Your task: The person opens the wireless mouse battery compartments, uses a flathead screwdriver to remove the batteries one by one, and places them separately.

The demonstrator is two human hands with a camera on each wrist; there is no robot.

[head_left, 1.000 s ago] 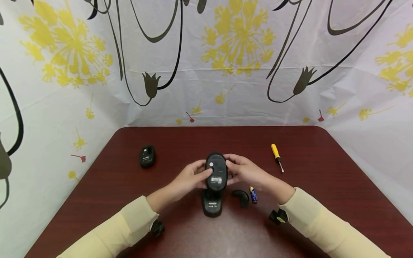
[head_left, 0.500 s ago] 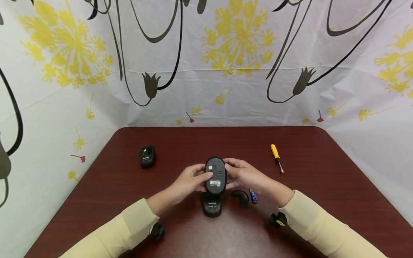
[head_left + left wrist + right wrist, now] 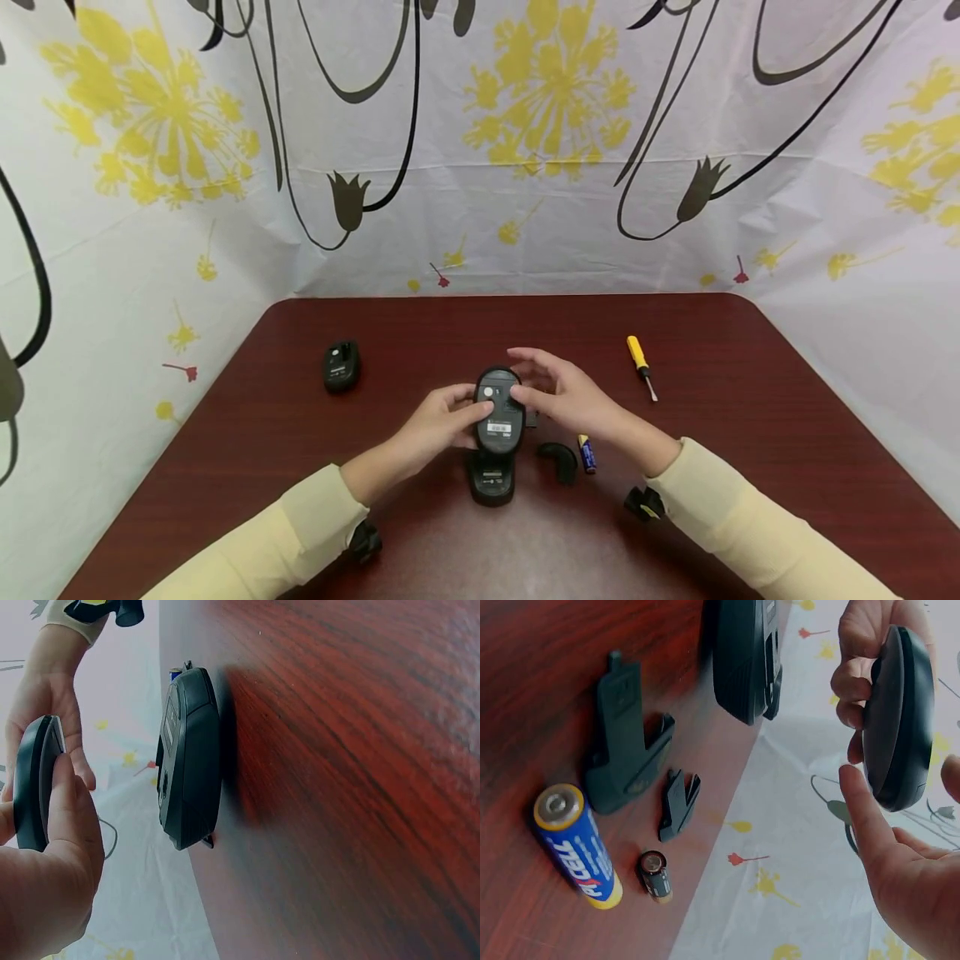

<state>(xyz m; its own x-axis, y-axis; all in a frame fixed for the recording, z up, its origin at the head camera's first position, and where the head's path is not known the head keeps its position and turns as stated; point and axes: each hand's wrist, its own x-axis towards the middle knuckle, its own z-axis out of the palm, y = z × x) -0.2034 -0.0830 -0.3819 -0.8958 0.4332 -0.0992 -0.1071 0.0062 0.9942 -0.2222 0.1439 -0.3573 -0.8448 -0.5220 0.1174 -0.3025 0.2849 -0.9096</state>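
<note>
mouse (image 3: 501,438), underside showing, gripped in left hand (image 3: 441,422)

The held mouse (image 3: 900,712) looks matt plastic underneath with a glossier shell, the bench (image 3: 420,333) polished wood grain, the blue battery (image 3: 583,856) shiny-wrapped and metal-ended, the screwdriver (image 3: 637,352) smooth plastic and metal, the sleeves (image 3: 750,517) matt cloth.

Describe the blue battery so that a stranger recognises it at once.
On the dark red table in the head view, find the curved black piece below the right hand. Just right of it lies the blue battery, whose colour distinguishes it from the black battery.
</note>
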